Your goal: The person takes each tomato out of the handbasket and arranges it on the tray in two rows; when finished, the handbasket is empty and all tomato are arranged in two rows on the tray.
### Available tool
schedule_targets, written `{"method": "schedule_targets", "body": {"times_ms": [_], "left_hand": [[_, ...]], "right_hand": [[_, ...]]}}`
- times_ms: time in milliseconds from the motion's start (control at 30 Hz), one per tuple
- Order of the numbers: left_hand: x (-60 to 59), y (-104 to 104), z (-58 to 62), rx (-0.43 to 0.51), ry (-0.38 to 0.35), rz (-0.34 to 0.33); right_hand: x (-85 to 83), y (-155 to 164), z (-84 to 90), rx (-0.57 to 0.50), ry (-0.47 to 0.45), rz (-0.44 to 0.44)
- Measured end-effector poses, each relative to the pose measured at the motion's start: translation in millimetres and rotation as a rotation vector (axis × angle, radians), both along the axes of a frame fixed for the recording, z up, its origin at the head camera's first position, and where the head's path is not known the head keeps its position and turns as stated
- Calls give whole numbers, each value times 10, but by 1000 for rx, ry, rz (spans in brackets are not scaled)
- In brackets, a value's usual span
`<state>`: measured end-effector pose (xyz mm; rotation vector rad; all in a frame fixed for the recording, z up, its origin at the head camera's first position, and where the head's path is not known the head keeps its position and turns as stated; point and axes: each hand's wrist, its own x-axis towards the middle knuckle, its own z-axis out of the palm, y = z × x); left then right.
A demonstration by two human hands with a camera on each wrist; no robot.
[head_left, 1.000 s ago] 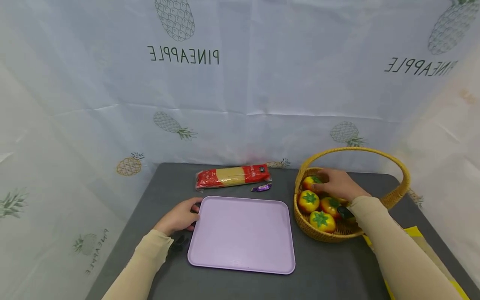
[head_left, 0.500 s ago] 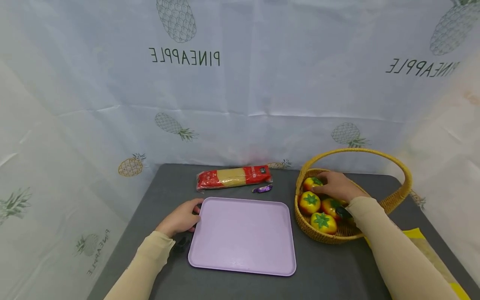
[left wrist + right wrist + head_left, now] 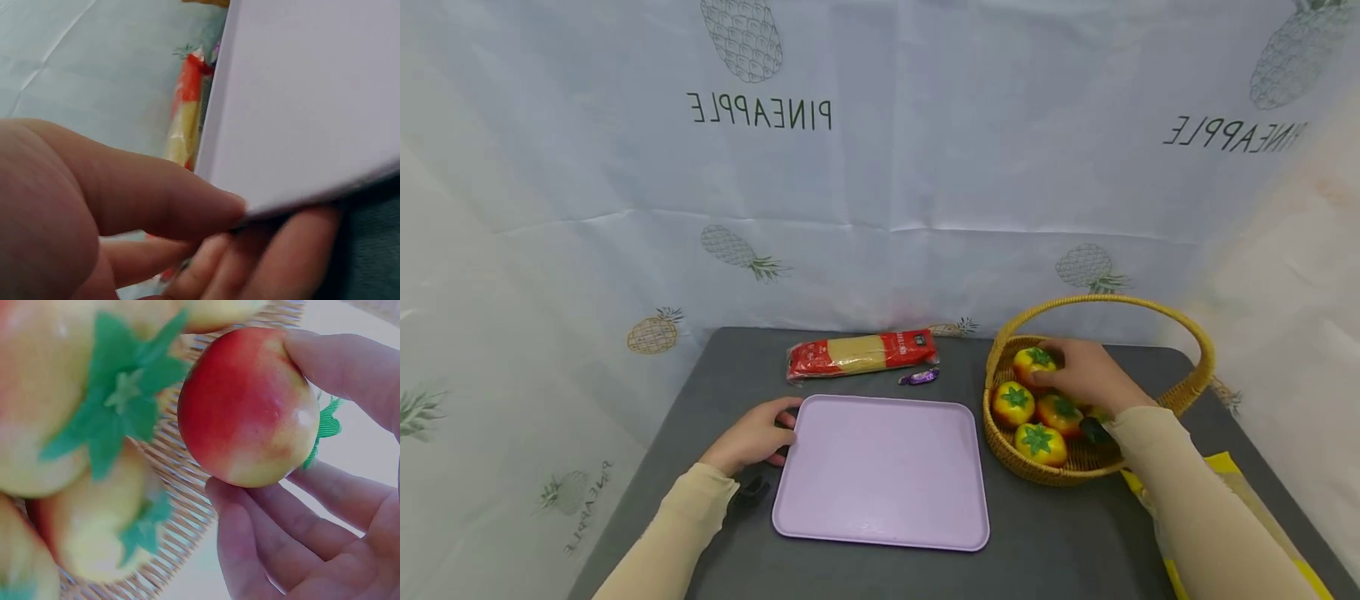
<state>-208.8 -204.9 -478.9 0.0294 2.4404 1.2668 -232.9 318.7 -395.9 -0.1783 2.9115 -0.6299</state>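
A lilac rectangular tray [image 3: 883,471] lies on the dark table, its rim near my left hand [image 3: 756,437]. The left wrist view shows the left thumb against the rim of the tray [image 3: 300,112] and the fingers curled under it. My right hand [image 3: 1093,375] is inside a wicker basket [image 3: 1037,472] with a tall arched handle. Its thumb and fingers grip a red and yellow tomato [image 3: 250,409] with a green leafy top, seen in the head view as the rearmost tomato [image 3: 1033,364]. Several similar tomatoes [image 3: 1041,444] lie beside it in the basket.
Behind the tray lie a red and yellow plastic packet of noodles [image 3: 861,355] and a small purple wrapped candy [image 3: 919,377]. A yellow-edged flat thing [image 3: 1225,467] lies partly under the right forearm. White pineapple-print cloth [image 3: 887,167] hangs behind and beside the table.
My right hand has lifted the rear tomato slightly and shifted it a little to the right within the basket. The left hand stays at the tray.
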Motion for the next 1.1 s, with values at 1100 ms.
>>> {"method": "schedule_targets", "body": {"times_ms": [1100], "left_hand": [[-80,-169,-132,174,-17,26]], "right_hand": [[686,-1951,-280,-248,175,143]]}}
